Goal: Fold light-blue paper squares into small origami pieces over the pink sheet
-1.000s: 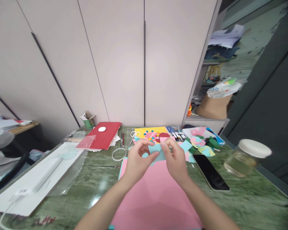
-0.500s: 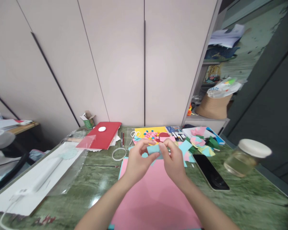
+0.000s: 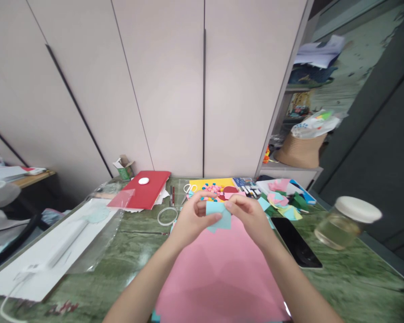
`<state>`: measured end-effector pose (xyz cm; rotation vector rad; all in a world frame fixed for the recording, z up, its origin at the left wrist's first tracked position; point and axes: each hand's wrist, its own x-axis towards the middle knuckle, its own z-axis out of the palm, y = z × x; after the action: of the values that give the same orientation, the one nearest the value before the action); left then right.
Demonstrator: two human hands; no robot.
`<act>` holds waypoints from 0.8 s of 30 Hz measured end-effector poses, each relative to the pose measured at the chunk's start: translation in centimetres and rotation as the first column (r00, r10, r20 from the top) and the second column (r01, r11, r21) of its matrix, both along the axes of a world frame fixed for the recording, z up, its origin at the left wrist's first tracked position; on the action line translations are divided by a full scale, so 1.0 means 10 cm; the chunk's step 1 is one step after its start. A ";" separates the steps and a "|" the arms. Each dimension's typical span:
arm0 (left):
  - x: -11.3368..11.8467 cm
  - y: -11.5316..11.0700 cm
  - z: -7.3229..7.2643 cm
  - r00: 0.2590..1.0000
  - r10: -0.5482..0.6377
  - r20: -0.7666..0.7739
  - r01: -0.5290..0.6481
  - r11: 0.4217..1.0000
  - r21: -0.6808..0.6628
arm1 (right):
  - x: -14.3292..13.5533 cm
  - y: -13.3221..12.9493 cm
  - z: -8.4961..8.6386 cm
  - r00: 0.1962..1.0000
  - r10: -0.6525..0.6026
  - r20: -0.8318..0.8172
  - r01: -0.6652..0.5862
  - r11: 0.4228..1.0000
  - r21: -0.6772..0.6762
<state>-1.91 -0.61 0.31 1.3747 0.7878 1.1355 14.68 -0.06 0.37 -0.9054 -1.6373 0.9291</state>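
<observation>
A small light-blue piece of paper [image 3: 218,214] is held up between my two hands, over a large pink sheet [image 3: 218,278] on the table. My left hand [image 3: 197,220] pinches its left side, the thumb lying across the front. On the right edge, the thumb and fingers of my right hand [image 3: 247,215] close on the same paper. Behind my hands lie pink and coloured pompoms [image 3: 213,188] on a yellow sheet [image 3: 224,181], partly covered by my fingers. White-handled scissors [image 3: 190,188] rest just left of them.
At right are a black phone [image 3: 296,242], a lidded jar of liquid [image 3: 345,224] and cut paper pieces [image 3: 283,204]. To the left lie a red folder [image 3: 144,190], a roll of tape [image 3: 167,216] and a plastic sleeve [image 3: 103,237] by a white glue gun [image 3: 65,244].
The blue paper has gone from a narrow folded strip to a squarer, flatter face towards me. My right hand has shifted slightly to the right, still gripping its edge.
</observation>
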 end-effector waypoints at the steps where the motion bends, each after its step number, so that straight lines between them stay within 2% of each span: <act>1: -0.01 0.01 0.01 1.000 0.017 -0.024 -0.017 1.000 0.000 | 0.00 0.00 -0.01 1.000 -0.020 -0.023 0.020 1.000 0.007; 6: -0.03 0.02 0.02 0.993 0.089 -0.074 -0.083 0.994 0.072 | -0.03 0.01 -0.08 0.993 -0.042 -0.109 0.041 0.999 -0.012; 11: -0.04 0.01 0.00 0.999 -0.023 0.026 0.021 0.996 0.084 | -0.05 0.03 -0.10 0.983 -0.034 -0.181 0.029 0.999 -0.030; 13: -0.04 0.02 -0.01 1.000 -0.014 0.016 0.013 0.996 0.094 | -0.03 0.04 -0.10 0.978 -0.056 -0.202 0.051 0.998 -0.031; 19: -0.04 0.06 -0.03 0.997 0.073 0.022 -0.074 0.997 0.028 | -0.02 0.06 -0.12 0.956 -0.084 -0.282 0.068 0.996 -0.063; 24: -0.05 0.09 -0.06 0.996 0.019 0.082 -0.018 1.000 -0.013 | -0.02 0.07 -0.14 0.931 -0.072 -0.359 0.048 0.996 -0.076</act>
<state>-2.39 0.28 -0.25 1.3043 0.7490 1.1925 14.47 0.62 -1.04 -0.7701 -1.2639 1.0437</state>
